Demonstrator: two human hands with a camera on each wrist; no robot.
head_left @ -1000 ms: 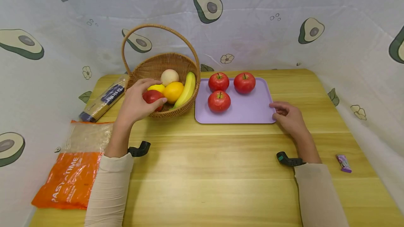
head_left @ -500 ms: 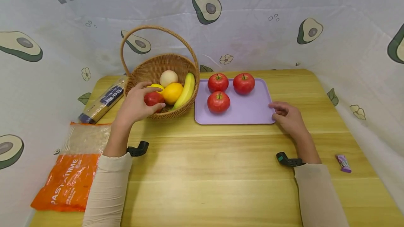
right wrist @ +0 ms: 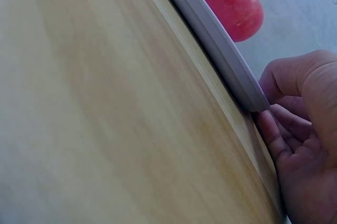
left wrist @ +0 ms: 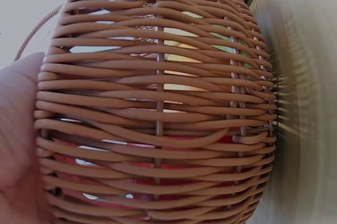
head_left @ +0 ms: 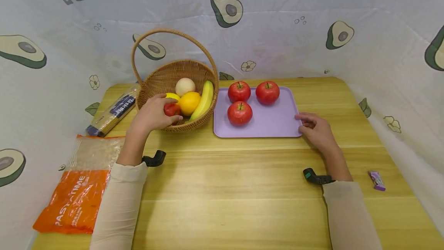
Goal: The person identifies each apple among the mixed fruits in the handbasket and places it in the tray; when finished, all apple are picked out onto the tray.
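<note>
My left hand (head_left: 150,114) reaches over the near left rim of the wicker basket (head_left: 159,78), thumb and fingers round a red apple (head_left: 171,110) that is partly hidden by the hand. In the left wrist view the basket's woven side (left wrist: 158,81) fills the middle, with red showing through the gaps. Beside the apple lie a lemon (head_left: 189,103), another yellow fruit (head_left: 172,96), a pale round fruit (head_left: 185,86) and a banana (head_left: 205,101). My right hand (head_left: 316,128) pinches the right edge of the lilac tray (head_left: 277,122), which bears three red apples (head_left: 240,113).
An orange pasta bag (head_left: 74,203) lies at the left, with a long spaghetti pack (head_left: 114,111) behind it. The basket's tall handle (head_left: 173,31) arches above the fruit. A small purple-wrapped snack (head_left: 377,181) is on the wooden table (head_left: 229,180) at the right.
My left hand has shifted slightly, and its fingers now cover more of the red apple in the basket. The right hand stays at the tray's edge.
</note>
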